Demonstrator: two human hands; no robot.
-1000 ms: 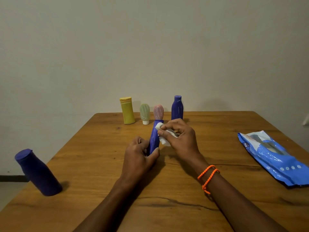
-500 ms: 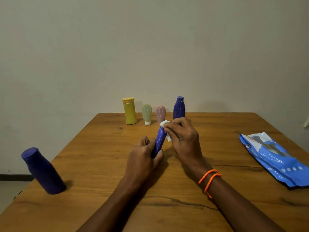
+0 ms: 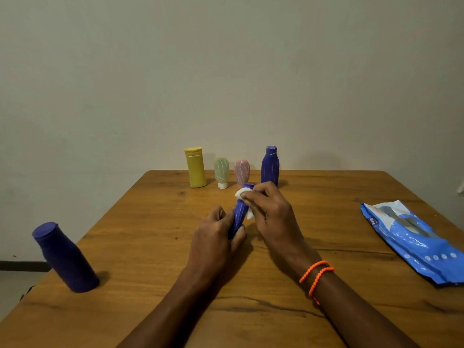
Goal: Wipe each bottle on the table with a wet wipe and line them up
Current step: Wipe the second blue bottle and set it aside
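Observation:
My left hand [image 3: 216, 237] grips the lower end of a slim blue bottle [image 3: 239, 213] held tilted over the middle of the table. My right hand [image 3: 271, 212] pinches a white wet wipe [image 3: 243, 192] against the bottle's upper end. Along the far edge stand a yellow bottle [image 3: 195, 168], a small green bottle [image 3: 221, 172], a small pink bottle [image 3: 242, 170] and a dark blue bottle [image 3: 270, 167]. A large purple bottle [image 3: 65, 257] stands apart at the near left edge.
A blue pack of wet wipes [image 3: 411, 237] lies at the right side of the wooden table [image 3: 150, 247]. A plain wall rises just behind the far edge. The floor shows beyond the left edge.
My right hand has slid the wipe up the slim blue bottle from its middle to its top end. My left hand kept its grip on the lower end.

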